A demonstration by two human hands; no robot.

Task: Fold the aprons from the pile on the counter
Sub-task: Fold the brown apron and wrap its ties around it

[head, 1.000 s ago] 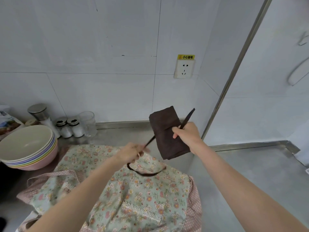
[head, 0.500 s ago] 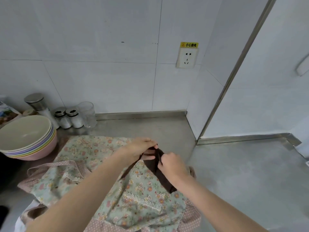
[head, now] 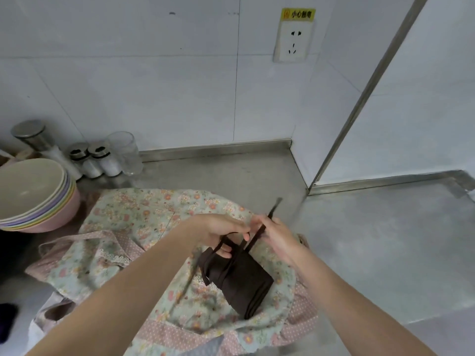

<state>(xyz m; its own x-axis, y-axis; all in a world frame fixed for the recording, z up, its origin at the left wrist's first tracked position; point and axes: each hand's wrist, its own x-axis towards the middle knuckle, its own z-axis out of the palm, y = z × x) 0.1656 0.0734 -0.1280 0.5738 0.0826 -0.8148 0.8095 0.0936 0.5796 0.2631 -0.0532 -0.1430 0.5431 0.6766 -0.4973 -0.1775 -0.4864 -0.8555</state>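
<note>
A dark brown apron, folded into a small thick bundle, rests on top of the floral apron pile on the steel counter. Brown straps wrap around the bundle's upper end. My left hand pinches a loop of strap just above the bundle. My right hand grips the other strap, whose free end sticks up and away to the right. Both hands sit close together over the bundle's top.
A stack of pastel bowls stands at the left edge. Shakers and a glass line the back wall. A wall socket is above. Bare steel counter spreads to the right, past a wall corner.
The folded brown apron was held up in the air a second ago; it has come down onto the floral pile, and both hands now work its straps around it.
</note>
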